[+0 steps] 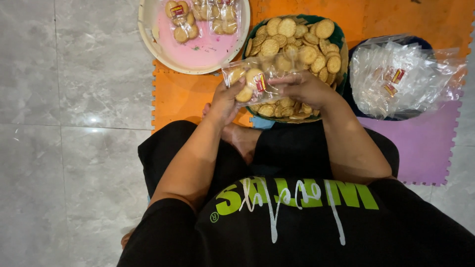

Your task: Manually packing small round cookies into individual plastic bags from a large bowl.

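— How many bags are being handled, and how is it set?

— One clear plastic bag (257, 79) is held, with roughly three round biscuits seen inside at its left end and a small red-and-yellow label. Its long axis runs left to right, tilted slightly, across the near rim of the green basket (340, 39).

— And the hands?

— Two are counted. The left hand (225, 101) is closed around the bag's left end from below; the right hand (304, 89) is clenched on its right end, fingers laid over the plastic. The bag is thus stretched between them, just above the basket's near edge.

— What is found around the basket?

— The basket itself is heaped with loose round biscuits (297, 39), too many to be counted. To its left, one round pink tray (198, 54) is seen, with two filled bags (208, 15) laid in it. To its right, one pile of empty clear bags (403, 76) is stacked in a dark container. Orange (183, 94) and purple foam mats (425, 143) are spread beneath the basket, on a grey tiled floor (74, 123).
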